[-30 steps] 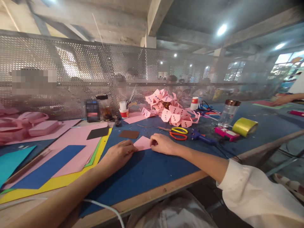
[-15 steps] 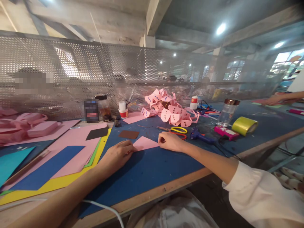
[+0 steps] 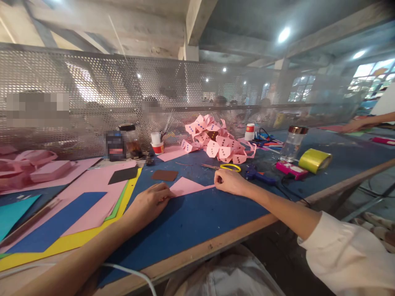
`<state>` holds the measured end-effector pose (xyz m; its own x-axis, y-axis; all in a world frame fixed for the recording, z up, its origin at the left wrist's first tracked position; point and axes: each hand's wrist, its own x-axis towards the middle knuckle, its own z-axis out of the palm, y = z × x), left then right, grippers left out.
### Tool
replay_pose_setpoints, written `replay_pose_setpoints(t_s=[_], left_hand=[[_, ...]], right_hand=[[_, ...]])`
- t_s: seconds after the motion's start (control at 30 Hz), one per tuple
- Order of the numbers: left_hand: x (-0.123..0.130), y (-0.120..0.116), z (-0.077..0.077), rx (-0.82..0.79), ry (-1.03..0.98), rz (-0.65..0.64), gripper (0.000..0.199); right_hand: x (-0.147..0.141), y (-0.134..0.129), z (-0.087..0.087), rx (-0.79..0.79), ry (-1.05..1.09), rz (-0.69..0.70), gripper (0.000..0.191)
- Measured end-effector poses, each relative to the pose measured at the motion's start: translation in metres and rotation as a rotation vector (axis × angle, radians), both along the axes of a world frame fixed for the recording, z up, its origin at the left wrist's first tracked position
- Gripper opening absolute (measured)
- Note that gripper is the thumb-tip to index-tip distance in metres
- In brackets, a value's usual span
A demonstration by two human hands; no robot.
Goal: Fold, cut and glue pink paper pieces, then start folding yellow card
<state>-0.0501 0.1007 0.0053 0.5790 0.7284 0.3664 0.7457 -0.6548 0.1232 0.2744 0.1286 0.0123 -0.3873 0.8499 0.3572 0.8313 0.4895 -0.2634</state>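
Left hand (image 3: 152, 200) holds pink paper (image 3: 186, 187); right hand (image 3: 232, 182) pinches its tip. Piled pieces (image 3: 224, 149) appear done; this paper seems unfinished.

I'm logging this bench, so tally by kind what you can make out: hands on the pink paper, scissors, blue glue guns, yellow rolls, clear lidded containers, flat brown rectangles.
Hands on the pink paper: 2 (left hand, right hand)
Scissors: 1
Blue glue gun: 1
Yellow roll: 1
Clear lidded containers: 2
Flat brown rectangle: 1
Total: 8
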Motion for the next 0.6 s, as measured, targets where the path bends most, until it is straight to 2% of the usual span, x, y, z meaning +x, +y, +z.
replay_pose_setpoints(t_s=[0.13,0.3,0.6], left_hand=[[0.004,-0.001,0.002,-0.016,-0.011,0.022,0.025],[0.012,-0.001,0.006,-0.02,-0.008,0.044,0.022],[0.031,0.011,0.01,-0.042,0.024,-0.098,0.024]], right_hand=[[-0.009,-0.003,0.001,0.053,0.03,0.082,0.011],[-0.028,-0.002,-0.008,0.058,0.068,0.195,0.008],[-0.031,-0.001,-0.019,0.104,0.093,0.22,0.008]])
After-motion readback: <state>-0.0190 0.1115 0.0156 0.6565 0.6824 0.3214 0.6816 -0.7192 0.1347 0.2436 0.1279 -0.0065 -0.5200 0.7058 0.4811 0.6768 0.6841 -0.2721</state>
